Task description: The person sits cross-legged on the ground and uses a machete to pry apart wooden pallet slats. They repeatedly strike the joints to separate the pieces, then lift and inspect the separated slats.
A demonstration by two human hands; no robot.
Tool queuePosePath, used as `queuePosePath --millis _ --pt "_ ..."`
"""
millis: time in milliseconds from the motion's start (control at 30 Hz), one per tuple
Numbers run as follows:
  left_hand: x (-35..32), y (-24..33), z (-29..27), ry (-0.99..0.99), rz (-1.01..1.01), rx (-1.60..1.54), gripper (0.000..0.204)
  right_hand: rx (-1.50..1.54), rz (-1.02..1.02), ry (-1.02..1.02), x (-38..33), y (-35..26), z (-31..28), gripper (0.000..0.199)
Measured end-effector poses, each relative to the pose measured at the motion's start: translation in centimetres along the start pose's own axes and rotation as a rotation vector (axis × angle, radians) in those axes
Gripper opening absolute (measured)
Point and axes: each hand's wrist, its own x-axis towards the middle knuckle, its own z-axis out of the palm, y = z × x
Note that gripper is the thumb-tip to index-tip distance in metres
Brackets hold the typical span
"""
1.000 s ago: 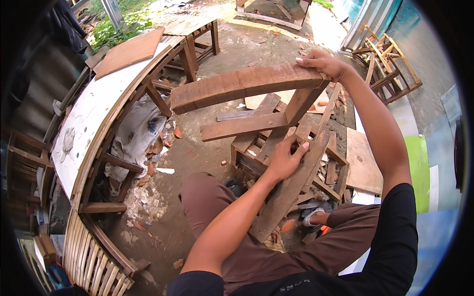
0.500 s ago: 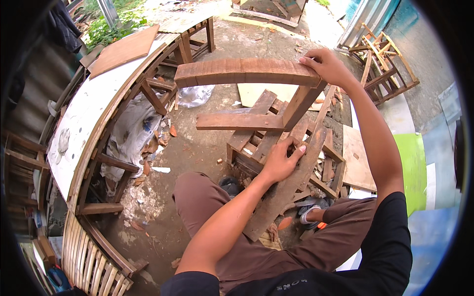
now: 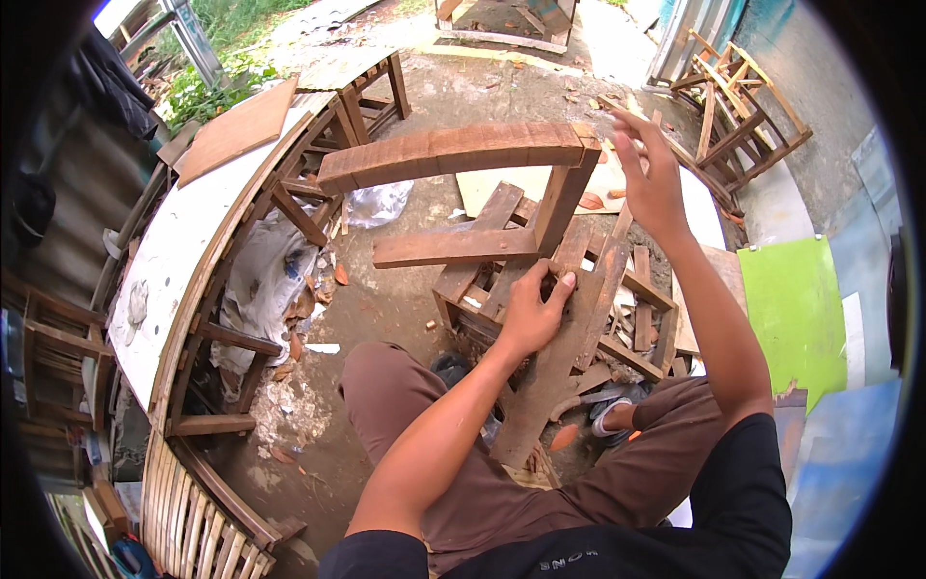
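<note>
A brown wooden frame (image 3: pixel 453 156) stands in front of me: a thick, slightly curved beam on top, an upright post (image 3: pixel 559 214) and a shorter rail (image 3: pixel 451 248) below. A broad plank (image 3: pixel 545 386) slants from the post's foot toward my lap. My left hand (image 3: pixel 536 307) is closed on the frame near the plank's upper end, thumb on its face and fingers partly hidden. Just right of the top corner, my right hand (image 3: pixel 654 183) is raised with its fingers stretched out, holding nothing and apart from the wood.
Under the frame stands a low slatted wooden stand (image 3: pixel 453 289). To the left runs a long white-topped bench (image 3: pixel 183 261) with a brown board (image 3: pixel 236 133) on it. A green sheet (image 3: pixel 791 318) lies at right. Wooden frames (image 3: pixel 748 125) lean by the wall.
My right hand has let go of the top beam's right corner and opened beside it. The frame has shifted slightly left in view, with my left hand still on it.
</note>
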Motion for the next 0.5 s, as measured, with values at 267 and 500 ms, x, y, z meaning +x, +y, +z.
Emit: queuePosePath --millis 267,500 --pt "0.4 1.0 0.7 0.266 0.127 0.002 0.031 0.910 1.103 -0.452 -21.0 -6.5 -1.1 0.068" --pt "1.5 2.9 0.2 0.237 -0.119 -0.093 0.041 0.837 0.916 -0.399 -22.6 -6.5 -0.1 0.073"
